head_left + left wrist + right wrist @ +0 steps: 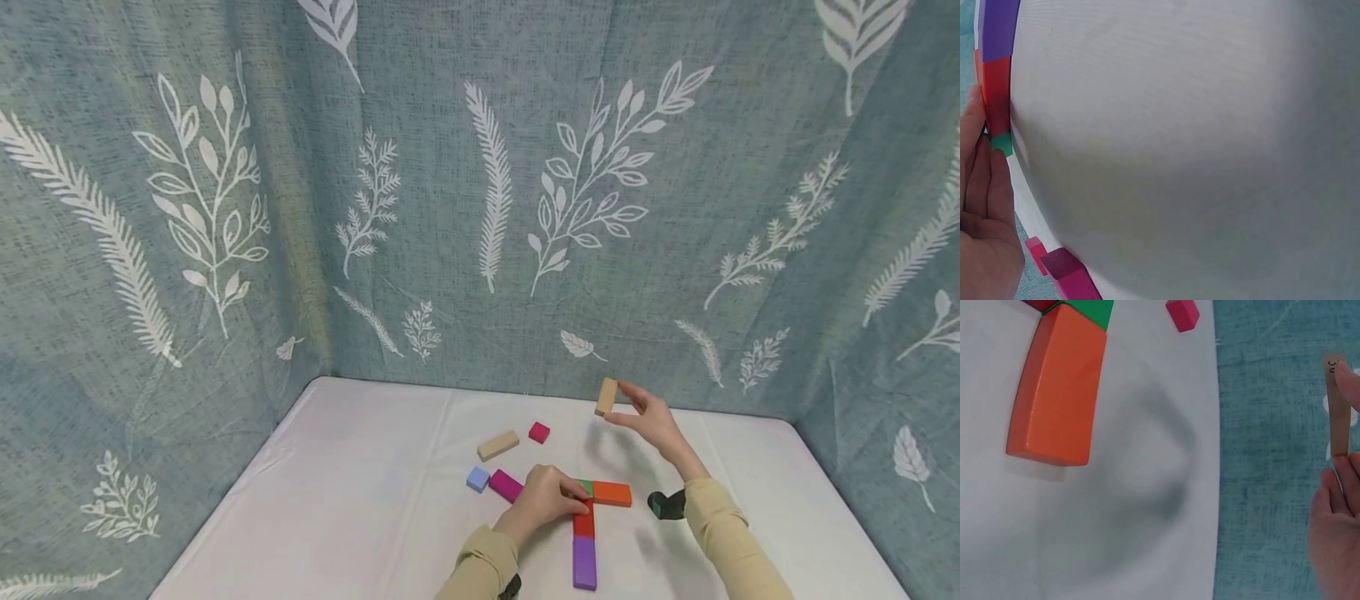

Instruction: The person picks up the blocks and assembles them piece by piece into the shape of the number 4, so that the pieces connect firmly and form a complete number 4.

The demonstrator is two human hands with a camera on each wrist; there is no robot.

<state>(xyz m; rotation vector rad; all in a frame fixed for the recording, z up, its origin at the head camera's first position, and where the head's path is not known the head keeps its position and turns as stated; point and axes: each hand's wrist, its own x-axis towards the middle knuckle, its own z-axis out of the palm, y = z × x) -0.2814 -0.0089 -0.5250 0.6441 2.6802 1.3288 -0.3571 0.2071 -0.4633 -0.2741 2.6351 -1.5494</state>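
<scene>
My right hand [651, 421] holds a plain wooden block [607, 397] up above the far side of the table, thumb at one end and fingertips at the other. In the right wrist view a small dark marking shows on that wooden block [1338, 419] beside the thumb. My left hand [549, 497] reaches over a row of blocks, its fingertips at the small green block [1002, 144] and its thumb at the red block [584, 525]. A purple block [584, 563] continues the row toward me. The orange block [612, 494] extends rightward from the green one.
Left of the row lie a magenta block [506, 486], a light blue cube [477, 479], another wooden block [498, 446] and a pinkish-red cube [539, 432]. A leaf-patterned curtain [450, 333] stands along the back edge of the white-covered table [360, 483].
</scene>
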